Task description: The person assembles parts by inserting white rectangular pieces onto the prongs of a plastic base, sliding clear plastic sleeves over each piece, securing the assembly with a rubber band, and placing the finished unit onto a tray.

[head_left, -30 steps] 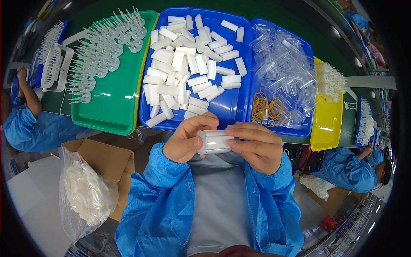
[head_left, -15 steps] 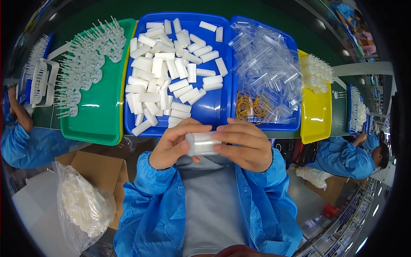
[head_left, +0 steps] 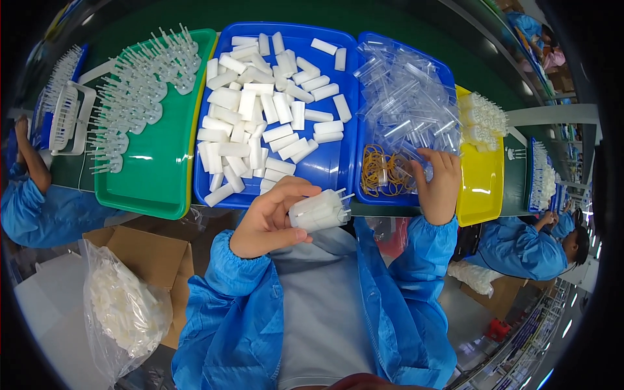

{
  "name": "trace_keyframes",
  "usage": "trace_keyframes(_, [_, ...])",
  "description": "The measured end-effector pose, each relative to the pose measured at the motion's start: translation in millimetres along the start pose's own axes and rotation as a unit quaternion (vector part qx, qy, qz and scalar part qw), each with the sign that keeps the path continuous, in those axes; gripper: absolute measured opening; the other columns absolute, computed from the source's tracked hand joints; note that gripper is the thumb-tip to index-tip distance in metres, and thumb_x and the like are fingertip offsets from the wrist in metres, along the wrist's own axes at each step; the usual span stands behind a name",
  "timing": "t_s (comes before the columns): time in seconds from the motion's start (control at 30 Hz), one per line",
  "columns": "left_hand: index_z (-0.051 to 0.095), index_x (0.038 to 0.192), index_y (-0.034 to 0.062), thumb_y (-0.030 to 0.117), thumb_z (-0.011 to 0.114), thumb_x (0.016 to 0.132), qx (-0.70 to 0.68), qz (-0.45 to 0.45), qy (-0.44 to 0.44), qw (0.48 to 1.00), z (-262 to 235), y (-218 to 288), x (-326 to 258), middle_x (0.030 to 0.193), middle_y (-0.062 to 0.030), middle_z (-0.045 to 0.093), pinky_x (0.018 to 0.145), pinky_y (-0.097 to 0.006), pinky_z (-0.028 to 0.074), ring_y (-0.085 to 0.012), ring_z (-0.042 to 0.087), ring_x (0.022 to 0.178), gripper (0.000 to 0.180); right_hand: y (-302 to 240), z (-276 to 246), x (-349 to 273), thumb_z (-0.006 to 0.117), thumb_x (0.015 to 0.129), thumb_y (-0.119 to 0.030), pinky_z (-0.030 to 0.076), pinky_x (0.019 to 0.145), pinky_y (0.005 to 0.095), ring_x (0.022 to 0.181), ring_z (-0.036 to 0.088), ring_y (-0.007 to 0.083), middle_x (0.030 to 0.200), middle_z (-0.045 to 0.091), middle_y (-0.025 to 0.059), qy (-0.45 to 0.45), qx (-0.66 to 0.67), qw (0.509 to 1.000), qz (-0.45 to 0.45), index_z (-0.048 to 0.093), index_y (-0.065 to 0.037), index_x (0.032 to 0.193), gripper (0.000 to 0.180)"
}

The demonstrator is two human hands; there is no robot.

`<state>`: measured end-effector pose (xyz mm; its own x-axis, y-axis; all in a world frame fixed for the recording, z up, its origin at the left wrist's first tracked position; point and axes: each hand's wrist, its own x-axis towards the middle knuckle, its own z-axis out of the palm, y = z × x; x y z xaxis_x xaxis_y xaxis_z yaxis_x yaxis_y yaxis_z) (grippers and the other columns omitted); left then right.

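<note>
- Your right hand (head_left: 437, 185) has left the bundle for the rubber bands (head_left: 383, 172), fingers spread open.
- Left hand (head_left: 273, 218) alone grips the white bundle (head_left: 318, 210), keeping it together.

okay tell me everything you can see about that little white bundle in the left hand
The bundle is a small cluster of white, translucent plastic pieces pressed side by side, lying roughly level with thin tips poking out on its right end. The left hand pinches it between thumb and fingers, above the lap and just in front of the blue tray's near rim. The right hand is off it.
</note>
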<state>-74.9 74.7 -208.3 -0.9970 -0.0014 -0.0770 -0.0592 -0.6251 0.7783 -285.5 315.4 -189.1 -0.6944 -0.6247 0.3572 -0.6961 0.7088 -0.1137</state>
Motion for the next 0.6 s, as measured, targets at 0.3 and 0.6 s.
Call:
trace_keyframes(0.3, [0.054,0.12,0.0025,-0.019,0.058,0.071,0.013,0.045,-0.019,0.999,-2.4,-3.5,0.8,0.124,-0.0102,0.039,0.085,-0.029,0.054,-0.0232,0.048,0.117,0.053,-1.9,-0.7,7.9,0.075,0.071,-0.014,0.037,0.072,0.0371,0.085,0.053,0.0258,0.079,0.062,0.002,-0.033,-0.026,0.999,0.007,0.068,-0.013,0.097,0.027])
trace_keyframes(0.6, [0.056,0.116,0.0031,-0.019,0.057,0.072,0.014,0.038,-0.015,0.999,-1.4,-0.9,-0.4,0.125,-0.0103,0.039,0.085,-0.029,0.054,-0.0228,0.047,0.118,0.05,-9.0,-1.8,8.1,0.076,0.069,-0.015,0.039,0.075,0.0376,0.091,0.054,0.0257,0.091,0.063,0.0065,-0.077,-0.042,0.996,0.033,0.068,-0.011,0.099,0.031])
